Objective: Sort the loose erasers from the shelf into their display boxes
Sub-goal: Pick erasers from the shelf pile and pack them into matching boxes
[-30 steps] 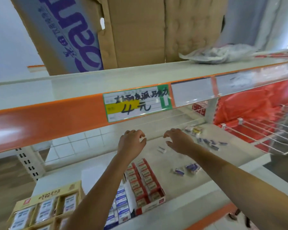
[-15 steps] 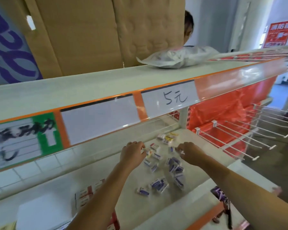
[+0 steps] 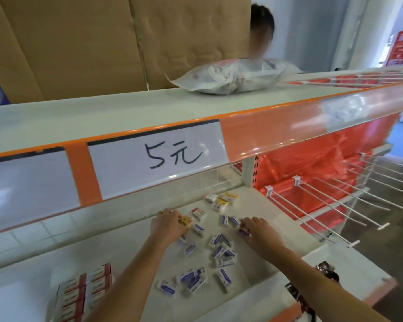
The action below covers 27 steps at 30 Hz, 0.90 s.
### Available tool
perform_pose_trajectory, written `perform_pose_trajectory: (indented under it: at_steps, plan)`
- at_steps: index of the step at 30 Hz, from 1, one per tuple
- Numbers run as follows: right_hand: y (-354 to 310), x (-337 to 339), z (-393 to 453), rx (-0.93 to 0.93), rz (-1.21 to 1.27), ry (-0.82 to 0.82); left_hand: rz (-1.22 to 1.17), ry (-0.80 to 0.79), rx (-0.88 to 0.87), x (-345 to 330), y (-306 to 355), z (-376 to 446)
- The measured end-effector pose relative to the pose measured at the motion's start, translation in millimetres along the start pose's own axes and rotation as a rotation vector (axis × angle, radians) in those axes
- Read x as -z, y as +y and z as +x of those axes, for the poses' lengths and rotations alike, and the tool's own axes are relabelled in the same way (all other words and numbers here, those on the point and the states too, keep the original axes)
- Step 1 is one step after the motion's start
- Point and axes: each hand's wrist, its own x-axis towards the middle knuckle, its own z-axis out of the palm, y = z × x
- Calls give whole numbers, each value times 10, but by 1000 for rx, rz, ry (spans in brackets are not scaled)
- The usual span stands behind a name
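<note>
We judge the sorting barely begun: loose erasers (image 3: 219, 252) lie scattered mid-frame on the shelf (image 3: 126, 259). Our left hand (image 3: 168, 225) holds a yellow eraser (image 3: 184, 221), our right hand (image 3: 256, 231) pinches a blue one (image 3: 244, 232); the display box (image 3: 84, 291) sits lower left.

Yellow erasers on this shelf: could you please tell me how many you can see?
3 erasers: two side by side at the back of the shelf, one in the left hand; more may lie hidden.
</note>
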Motion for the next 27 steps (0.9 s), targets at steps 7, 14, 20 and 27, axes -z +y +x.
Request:
perform_pose_trajectory:
  at_steps: [7, 14, 20, 27]
  plan:
    - [67, -26, 0, 72, 43, 45, 91, 22, 34, -91, 62, 43]
    - [102, -21, 28, 115, 29, 50, 349, 105, -40, -71, 194, -30]
    - [116, 24, 13, 98, 121, 44, 328, 142, -90, -38, 206, -148]
    - [102, 124, -33, 87, 221, 93, 268, 270, -127, 58, 223, -338]
